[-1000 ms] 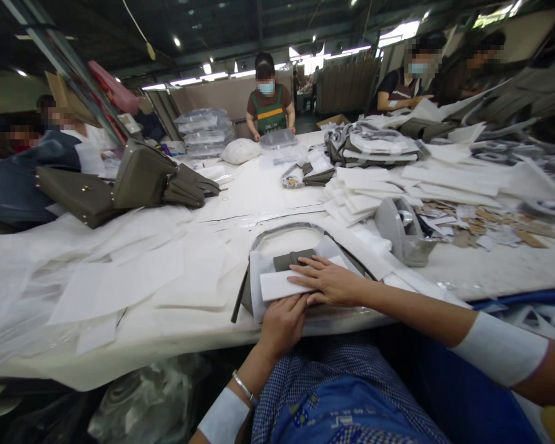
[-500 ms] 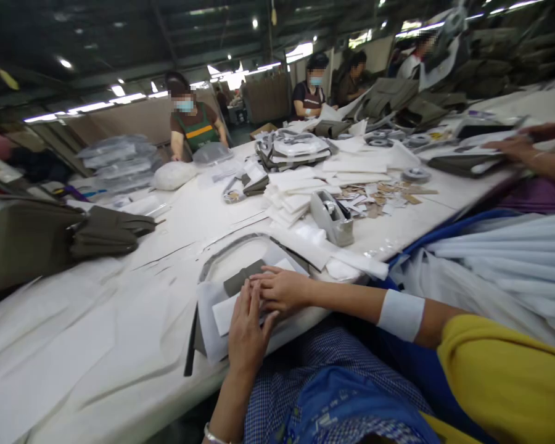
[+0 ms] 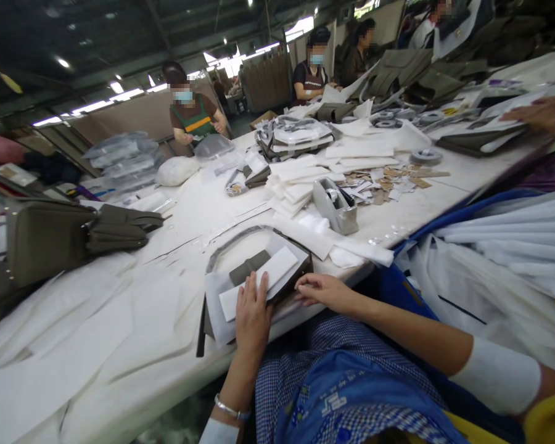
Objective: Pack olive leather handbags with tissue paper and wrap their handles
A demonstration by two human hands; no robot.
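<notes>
At the table's near edge lies a dark olive bag (image 3: 301, 269) with its wrapped handle (image 3: 234, 239) looped out away from me. Over it is a translucent white sheet (image 3: 216, 324), and on that a folded white foam strip (image 3: 282, 266). An olive flap or strap (image 3: 248, 266) shows just beyond the strip. My left hand (image 3: 253, 308) rests flat on the strip's near end, fingers together and stretched out. My right hand (image 3: 321, 291) is at the bag's right corner, fingers loosely bent with nothing visible in them; whether they touch the bag I cannot tell.
A grey tape dispenser (image 3: 335, 206) stands beyond the bag, near white foam sheets (image 3: 300, 179) and paper scraps (image 3: 383, 185). Olive bags (image 3: 50, 237) sit at the left. Co-workers (image 3: 194, 117) stand across the table; another person's hand (image 3: 536, 114) is at the right.
My right hand has drawn back to the right, off the strip, to the bag's corner. The left hand stays on the strip, which now shows in full length. The view has shifted slightly.
</notes>
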